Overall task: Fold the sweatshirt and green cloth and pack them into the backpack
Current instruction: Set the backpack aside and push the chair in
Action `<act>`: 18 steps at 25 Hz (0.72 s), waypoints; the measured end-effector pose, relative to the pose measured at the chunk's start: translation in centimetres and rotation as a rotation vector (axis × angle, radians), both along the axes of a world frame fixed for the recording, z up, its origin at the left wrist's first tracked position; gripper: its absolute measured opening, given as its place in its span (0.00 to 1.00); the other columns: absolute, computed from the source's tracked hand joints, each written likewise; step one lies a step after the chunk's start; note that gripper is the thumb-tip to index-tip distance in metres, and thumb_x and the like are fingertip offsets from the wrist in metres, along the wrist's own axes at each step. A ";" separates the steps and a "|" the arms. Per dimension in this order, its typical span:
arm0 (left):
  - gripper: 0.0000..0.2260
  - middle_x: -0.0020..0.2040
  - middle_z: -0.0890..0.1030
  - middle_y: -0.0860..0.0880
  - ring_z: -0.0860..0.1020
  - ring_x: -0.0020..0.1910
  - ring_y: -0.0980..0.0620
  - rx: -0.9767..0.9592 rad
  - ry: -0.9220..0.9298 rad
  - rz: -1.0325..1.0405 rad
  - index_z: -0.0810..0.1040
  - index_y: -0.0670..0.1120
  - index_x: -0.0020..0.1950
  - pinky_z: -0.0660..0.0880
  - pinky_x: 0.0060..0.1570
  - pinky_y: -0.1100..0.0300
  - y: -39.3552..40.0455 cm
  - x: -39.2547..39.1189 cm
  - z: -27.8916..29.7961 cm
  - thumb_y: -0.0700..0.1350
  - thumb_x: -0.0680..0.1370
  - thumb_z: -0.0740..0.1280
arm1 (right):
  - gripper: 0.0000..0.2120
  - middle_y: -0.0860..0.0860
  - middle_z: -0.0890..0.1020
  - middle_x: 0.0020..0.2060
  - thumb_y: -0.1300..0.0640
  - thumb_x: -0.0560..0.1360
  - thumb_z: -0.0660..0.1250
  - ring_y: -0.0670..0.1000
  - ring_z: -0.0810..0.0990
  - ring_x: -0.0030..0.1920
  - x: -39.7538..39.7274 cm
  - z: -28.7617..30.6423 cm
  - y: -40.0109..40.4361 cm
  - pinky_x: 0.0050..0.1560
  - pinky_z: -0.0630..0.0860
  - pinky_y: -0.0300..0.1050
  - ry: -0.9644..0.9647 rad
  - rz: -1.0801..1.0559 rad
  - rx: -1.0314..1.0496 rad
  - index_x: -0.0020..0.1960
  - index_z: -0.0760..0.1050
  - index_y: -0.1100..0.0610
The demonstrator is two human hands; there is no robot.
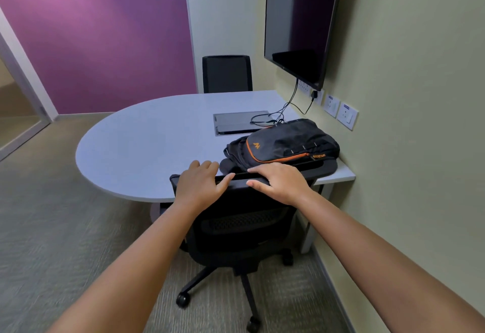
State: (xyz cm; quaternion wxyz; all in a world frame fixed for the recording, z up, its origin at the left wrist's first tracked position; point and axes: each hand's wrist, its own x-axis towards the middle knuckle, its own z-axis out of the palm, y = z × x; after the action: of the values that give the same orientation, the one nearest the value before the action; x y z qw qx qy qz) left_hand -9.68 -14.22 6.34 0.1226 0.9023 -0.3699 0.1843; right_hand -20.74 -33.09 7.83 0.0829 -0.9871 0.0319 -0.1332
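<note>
I judge I'm at the very start: nothing is folded or packed, and neither the sweatshirt nor the green cloth shows anywhere in view. The step in hand looks like getting the chair (pixel 236 217) out of the way so I can reach the table (pixel 147 143). The next move calls for rolling the chair back or aside on its wheels, then finding the clothes, which must lie somewhere outside this view.

Taking the chair as my landmark: the table stands just beyond it, the chair tucked against its near edge. The backpack (pixel 286 143) lies on the table just past the top of the chair back and a little to the right, flat on its side, black with an orange zip line, and as far as I can tell zipped closed.

My left hand (pixel 202 183) rests on the left part of the chair's top edge, fingers draped over it, thumb stretched toward the middle. My right hand (pixel 278 183) lies on the right part of the same edge, fingers loosely extended over the top. Neither hand touches the backpack; the right is the nearer, just short of it.
</note>
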 end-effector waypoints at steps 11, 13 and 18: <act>0.27 0.40 0.70 0.50 0.69 0.44 0.47 -0.012 0.054 -0.056 0.66 0.47 0.42 0.65 0.38 0.56 -2.6 4.6 -0.4 0.66 0.71 0.40 | 0.35 0.44 0.76 0.63 0.28 0.71 0.45 0.47 0.73 0.64 2.9 -0.1 -1.9 0.59 0.70 0.48 0.048 -0.036 0.014 0.67 0.70 0.47; 0.28 0.41 0.73 0.48 0.70 0.44 0.46 -0.002 0.030 -0.047 0.69 0.46 0.44 0.63 0.37 0.56 -3.4 4.6 -0.4 0.66 0.72 0.40 | 0.35 0.43 0.76 0.63 0.28 0.71 0.46 0.47 0.73 0.64 3.1 0.1 -2.8 0.59 0.69 0.47 0.063 -0.022 0.014 0.68 0.69 0.46; 0.30 0.44 0.75 0.47 0.72 0.46 0.44 0.005 0.023 -0.043 0.71 0.45 0.46 0.64 0.38 0.55 -5.3 5.8 -0.3 0.66 0.71 0.41 | 0.37 0.42 0.75 0.65 0.27 0.69 0.42 0.45 0.71 0.65 4.2 0.2 -4.7 0.61 0.67 0.44 0.037 -0.041 0.006 0.68 0.69 0.44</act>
State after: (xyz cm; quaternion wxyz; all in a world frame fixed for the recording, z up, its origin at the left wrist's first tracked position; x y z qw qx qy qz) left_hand -3.92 -19.51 6.08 0.1283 0.8966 -0.3881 0.1701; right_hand -16.51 -37.75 8.00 0.0827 -0.9883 0.0539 -0.1165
